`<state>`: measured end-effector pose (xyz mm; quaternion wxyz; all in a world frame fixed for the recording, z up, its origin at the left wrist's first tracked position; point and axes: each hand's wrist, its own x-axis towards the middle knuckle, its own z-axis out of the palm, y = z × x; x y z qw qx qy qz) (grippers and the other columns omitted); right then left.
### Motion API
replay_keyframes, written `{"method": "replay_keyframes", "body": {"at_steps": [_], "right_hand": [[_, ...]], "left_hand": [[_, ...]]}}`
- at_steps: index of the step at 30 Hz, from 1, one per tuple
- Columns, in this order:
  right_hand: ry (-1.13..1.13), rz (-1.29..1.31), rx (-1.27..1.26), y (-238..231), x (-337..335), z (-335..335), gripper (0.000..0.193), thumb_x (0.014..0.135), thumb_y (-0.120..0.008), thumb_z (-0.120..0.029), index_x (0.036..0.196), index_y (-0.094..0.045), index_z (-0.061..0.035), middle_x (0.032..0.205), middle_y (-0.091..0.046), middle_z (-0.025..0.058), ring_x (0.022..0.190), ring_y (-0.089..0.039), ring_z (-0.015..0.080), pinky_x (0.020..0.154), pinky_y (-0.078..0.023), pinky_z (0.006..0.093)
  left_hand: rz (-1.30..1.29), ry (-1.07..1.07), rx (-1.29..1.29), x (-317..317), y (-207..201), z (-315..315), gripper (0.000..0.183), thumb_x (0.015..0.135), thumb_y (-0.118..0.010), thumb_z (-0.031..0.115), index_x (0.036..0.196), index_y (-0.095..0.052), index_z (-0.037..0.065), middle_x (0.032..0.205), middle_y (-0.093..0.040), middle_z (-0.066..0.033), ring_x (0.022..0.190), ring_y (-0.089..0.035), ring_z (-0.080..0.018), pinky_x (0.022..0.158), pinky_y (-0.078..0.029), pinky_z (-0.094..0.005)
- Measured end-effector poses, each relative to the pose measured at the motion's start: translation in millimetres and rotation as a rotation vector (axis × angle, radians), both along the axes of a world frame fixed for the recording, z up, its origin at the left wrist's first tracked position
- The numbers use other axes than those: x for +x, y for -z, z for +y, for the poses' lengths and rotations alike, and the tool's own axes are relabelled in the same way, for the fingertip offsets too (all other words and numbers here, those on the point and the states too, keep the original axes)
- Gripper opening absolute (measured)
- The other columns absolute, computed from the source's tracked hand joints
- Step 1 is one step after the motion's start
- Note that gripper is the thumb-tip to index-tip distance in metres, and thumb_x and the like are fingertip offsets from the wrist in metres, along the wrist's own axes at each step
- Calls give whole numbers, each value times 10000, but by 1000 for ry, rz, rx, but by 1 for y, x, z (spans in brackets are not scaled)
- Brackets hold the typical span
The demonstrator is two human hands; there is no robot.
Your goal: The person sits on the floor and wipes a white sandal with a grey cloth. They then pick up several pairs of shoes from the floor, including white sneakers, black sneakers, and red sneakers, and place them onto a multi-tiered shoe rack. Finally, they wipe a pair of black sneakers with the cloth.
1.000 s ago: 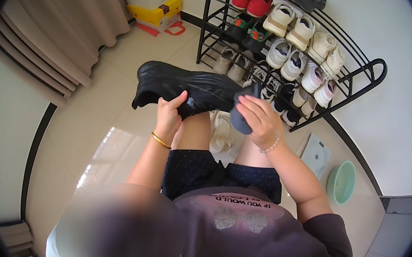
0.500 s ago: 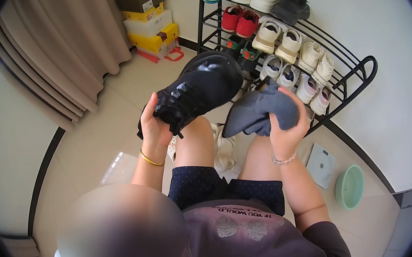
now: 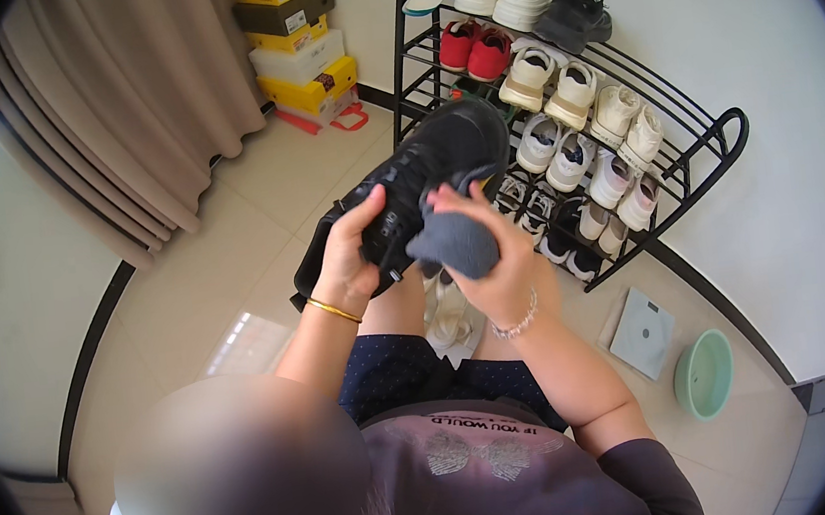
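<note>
A black lace-up shoe (image 3: 414, 172) is held up over my lap, its toe pointing away and to the right. My left hand (image 3: 349, 249) grips it near the ankle opening, thumb over the upper. In my right hand (image 3: 503, 258) is a bunched grey cloth (image 3: 459, 242). The fingers of that hand press the cloth against the shoe's right side, close to the sole. Part of the cloth and the shoe's far side are hidden behind my right fingers.
Ahead to the right stands a black metal shoe rack (image 3: 696, 182) with several pairs of shoes. Stacked shoe boxes (image 3: 314, 87) stand at the far left by a beige curtain (image 3: 114, 98). On the right floor are a flat white scale (image 3: 642, 332) and a green basin (image 3: 704, 376).
My right hand has moved left with the grey cloth, from apart to against the shoe. The shoe has turned and shifted slightly right in my left hand.
</note>
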<state>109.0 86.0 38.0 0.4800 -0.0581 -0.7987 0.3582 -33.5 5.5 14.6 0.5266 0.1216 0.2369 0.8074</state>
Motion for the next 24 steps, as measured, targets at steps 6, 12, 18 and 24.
{"method": "replay_keyframes", "body": {"at_steps": [6, 12, 18, 24], "right_hand": [[243, 149, -533, 0, 28, 8, 227, 722, -606, -23, 946, -589, 11, 908, -644, 78, 825, -609, 154, 772, -456, 260], [251, 514, -270, -66, 9, 48, 254, 695, -596, 68, 947, -585, 42, 954, -638, 94, 870, -592, 157, 825, -443, 273], [273, 209, 336, -66, -23, 50, 480, 606, -612, 123, 1062, -577, -24, 1149, -574, 131, 1151, -487, 281, 951, -391, 331], [194, 62, 202, -6, -11, 21, 561, 547, -621, 100, 1089, -558, -33, 1213, -523, 136, 1185, -427, 339, 1000, -340, 433]], "left_hand": [[-249, 89, 195, -26, -21, 2, 332, 889, -468, 221, 1103, -539, -23, 1109, -572, -190, 1005, -568, -306, 931, -421, -421], [-283, 83, 171, -13, -27, 2, 369, 902, -442, 269, 1114, -533, -19, 1127, -562, -189, 1038, -549, -311, 952, -400, -435], [-360, 203, 209, 13, -33, 19, 488, 901, -429, 381, 1163, -496, -26, 1165, -535, -199, 1080, -517, -323, 969, -379, -438], [-532, 253, 359, 5, 0, 35, 459, 901, -441, 348, 1149, -506, -33, 1158, -542, -191, 1070, -523, -315, 977, -371, -436]]}}
